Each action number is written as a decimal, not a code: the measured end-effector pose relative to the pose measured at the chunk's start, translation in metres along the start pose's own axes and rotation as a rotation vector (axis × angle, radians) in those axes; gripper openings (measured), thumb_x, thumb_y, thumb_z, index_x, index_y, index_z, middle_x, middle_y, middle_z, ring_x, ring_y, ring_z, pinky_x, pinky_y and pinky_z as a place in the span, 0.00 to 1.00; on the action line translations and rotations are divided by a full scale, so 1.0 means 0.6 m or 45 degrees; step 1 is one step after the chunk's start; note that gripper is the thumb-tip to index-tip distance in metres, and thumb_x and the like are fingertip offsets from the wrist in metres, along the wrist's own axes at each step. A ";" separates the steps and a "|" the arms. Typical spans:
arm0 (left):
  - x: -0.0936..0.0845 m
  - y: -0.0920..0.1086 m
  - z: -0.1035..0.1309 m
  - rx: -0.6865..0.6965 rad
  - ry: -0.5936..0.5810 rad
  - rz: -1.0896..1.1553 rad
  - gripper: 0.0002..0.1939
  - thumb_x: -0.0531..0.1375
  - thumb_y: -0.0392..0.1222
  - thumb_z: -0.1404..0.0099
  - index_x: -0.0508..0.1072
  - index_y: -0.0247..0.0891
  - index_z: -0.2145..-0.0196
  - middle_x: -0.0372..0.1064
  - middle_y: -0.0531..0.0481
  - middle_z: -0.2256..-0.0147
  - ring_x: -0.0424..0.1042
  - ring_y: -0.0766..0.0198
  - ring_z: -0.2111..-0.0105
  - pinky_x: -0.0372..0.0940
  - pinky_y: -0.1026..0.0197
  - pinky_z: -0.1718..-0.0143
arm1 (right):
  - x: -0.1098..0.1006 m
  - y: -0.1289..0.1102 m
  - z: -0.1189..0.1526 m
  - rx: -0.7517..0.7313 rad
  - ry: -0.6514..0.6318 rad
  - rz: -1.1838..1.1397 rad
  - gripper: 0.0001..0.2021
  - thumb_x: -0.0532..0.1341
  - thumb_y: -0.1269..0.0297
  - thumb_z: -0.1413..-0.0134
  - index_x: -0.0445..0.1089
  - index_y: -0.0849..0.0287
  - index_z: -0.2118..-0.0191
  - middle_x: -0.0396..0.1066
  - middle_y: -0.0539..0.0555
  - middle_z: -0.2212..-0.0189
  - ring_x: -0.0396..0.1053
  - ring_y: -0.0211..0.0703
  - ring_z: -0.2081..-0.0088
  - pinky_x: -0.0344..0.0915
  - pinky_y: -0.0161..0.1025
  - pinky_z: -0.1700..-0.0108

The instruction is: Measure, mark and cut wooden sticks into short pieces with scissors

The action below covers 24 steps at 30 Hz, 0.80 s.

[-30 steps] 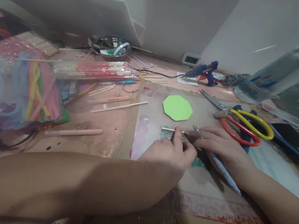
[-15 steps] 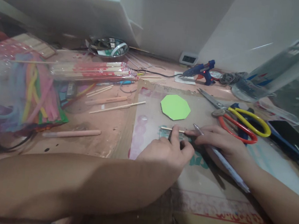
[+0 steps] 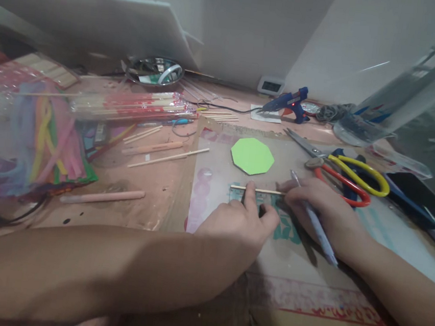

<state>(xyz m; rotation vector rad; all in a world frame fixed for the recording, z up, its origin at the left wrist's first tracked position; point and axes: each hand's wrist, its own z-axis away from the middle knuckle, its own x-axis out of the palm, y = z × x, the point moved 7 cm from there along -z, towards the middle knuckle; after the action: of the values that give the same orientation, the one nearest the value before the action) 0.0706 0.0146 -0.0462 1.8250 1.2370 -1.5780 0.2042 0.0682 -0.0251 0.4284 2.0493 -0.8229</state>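
Note:
A thin wooden stick [image 3: 266,191] lies across a clear sheet [image 3: 218,155] with coloured print beneath it. The index finger of my left hand [image 3: 235,221] presses the stick down near its left part, the thumb apart and the other fingers curled under. At the stick's right end, the fingertips of my right hand [image 3: 313,205] are closed and touch or nearly touch it. A pale lavender pen [image 3: 321,238] sits in my right hand, its pointed tip up and away from the sheet. Just beyond the stick lies a bright green octagon [image 3: 252,156].
Scissors [image 3: 320,157] with red and yellow handles lie right, beside a dark phone [image 3: 421,203]. A blue glue gun [image 3: 292,103] and a clear bottle [image 3: 385,102] stand behind. Leftward are loose sticks [image 3: 167,158], a peach pen [image 3: 102,196] and colourful pipe cleaners [image 3: 46,136].
My right fingers have slid rightward along the stick, so more of it shows. The pen has swung steeper in my right hand. My left finger stays on the stick; the view shifted slightly.

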 end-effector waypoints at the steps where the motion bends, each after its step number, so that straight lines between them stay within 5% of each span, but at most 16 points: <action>1: -0.002 0.000 0.001 -0.001 0.011 -0.009 0.17 0.51 0.33 0.31 0.69 0.41 0.47 0.70 0.28 0.43 0.71 0.63 0.80 0.59 0.63 0.84 | -0.002 0.000 0.000 -0.016 -0.007 -0.006 0.05 0.58 0.70 0.36 0.68 0.53 0.62 0.75 0.56 0.60 0.73 0.49 0.57 0.69 0.45 0.53; 24: -0.024 -0.010 -0.003 0.110 -0.196 0.031 0.20 0.50 0.31 0.30 0.70 0.38 0.44 0.66 0.26 0.41 0.75 0.60 0.78 0.65 0.63 0.83 | 0.001 0.022 0.004 -0.028 -0.021 -0.014 0.07 0.57 0.71 0.35 0.68 0.51 0.58 0.73 0.53 0.61 0.70 0.48 0.59 0.64 0.45 0.54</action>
<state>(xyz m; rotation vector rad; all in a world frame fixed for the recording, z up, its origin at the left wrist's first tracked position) 0.0675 0.0140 -0.0309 1.7262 1.0896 -1.7476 0.2129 0.0759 -0.0320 0.3976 2.0454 -0.8073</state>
